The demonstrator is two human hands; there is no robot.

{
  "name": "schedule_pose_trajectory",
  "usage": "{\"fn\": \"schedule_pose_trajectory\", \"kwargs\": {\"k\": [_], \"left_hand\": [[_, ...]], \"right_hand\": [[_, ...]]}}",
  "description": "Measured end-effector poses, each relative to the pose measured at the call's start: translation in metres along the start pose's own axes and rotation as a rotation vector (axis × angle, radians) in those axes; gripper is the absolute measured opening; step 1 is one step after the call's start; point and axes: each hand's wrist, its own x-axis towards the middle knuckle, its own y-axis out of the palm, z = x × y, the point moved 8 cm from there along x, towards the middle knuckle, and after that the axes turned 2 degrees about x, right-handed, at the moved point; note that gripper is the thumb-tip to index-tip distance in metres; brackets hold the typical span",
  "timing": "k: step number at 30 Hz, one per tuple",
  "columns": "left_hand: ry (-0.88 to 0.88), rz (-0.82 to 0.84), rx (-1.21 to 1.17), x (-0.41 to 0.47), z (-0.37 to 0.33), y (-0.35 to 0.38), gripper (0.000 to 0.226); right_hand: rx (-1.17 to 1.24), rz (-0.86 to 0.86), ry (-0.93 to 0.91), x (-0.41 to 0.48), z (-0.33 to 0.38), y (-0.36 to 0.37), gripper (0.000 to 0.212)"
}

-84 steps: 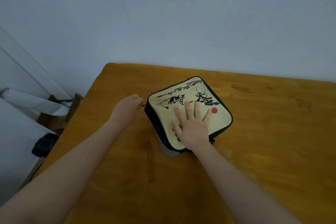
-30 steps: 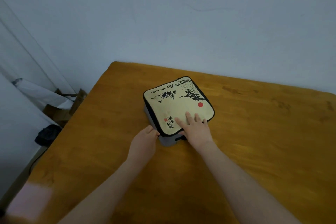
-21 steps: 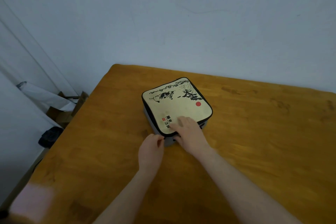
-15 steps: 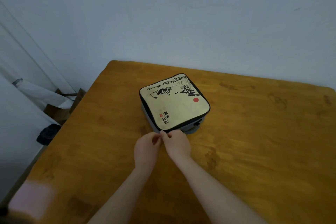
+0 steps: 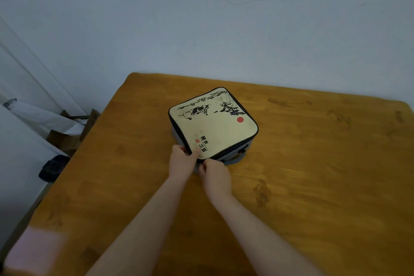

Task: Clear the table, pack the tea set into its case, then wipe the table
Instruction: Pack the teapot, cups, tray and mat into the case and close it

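Observation:
The tea set case lies closed on the wooden table. Its cream lid bears ink drawings and a red dot, with black piping and grey sides. My left hand grips the case's near corner, thumb on the lid. Just to its right, my right hand is curled at the case's near edge, pinching something small there, most likely the zipper pull; what it holds is hidden. A grey handle shows on the near right side.
A pale wall runs behind the table. Left of the table, on the floor, are a white roll, brown cardboard and a dark object. A blurred pinkish patch sits at the table's near left corner.
My left hand came from the case's far left corner round to the near corner. My right hand left the lid and dropped to the near edge beside it.

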Motion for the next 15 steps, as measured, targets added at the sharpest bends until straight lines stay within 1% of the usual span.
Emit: {"fn": "schedule_pose_trajectory", "kwargs": {"k": [3, 4, 6, 8, 10, 11, 12, 14, 15], "left_hand": [[-0.044, 0.019, -0.020, 0.014, 0.005, 0.005, 0.032], [-0.044, 0.025, -0.015, 0.015, 0.007, 0.006, 0.030], [-0.012, 0.023, 0.002, 0.017, 0.008, 0.006, 0.026], [0.015, 0.021, 0.011, 0.017, 0.008, 0.006, 0.022], [0.012, 0.029, 0.018, 0.020, 0.007, 0.006, 0.019], [0.004, 0.035, 0.025, 0.022, 0.007, 0.006, 0.017], [-0.003, 0.042, 0.041, 0.024, 0.008, 0.006, 0.016], [0.009, 0.050, 0.081, 0.028, 0.007, 0.005, 0.012], [0.013, 0.054, 0.096, 0.029, 0.006, 0.004, 0.011]], "right_hand": [[-0.248, 0.024, -0.089, 0.000, 0.002, -0.005, 0.021], [-0.290, 0.013, -0.119, 0.000, 0.004, -0.009, 0.018], [-0.310, -0.079, -0.175, -0.003, 0.008, -0.023, 0.002], [-0.335, -0.063, -0.132, -0.001, -0.003, -0.026, 0.032], [-0.284, -0.140, -0.142, 0.009, -0.018, -0.033, 0.066], [-0.274, -0.188, -0.204, 0.012, -0.021, -0.035, 0.073], [-0.283, -0.214, -0.234, 0.012, -0.024, -0.040, 0.072], [-0.320, -0.250, -0.235, 0.016, -0.032, -0.050, 0.064], [-0.322, -0.259, -0.241, 0.017, -0.036, -0.054, 0.067]]}}
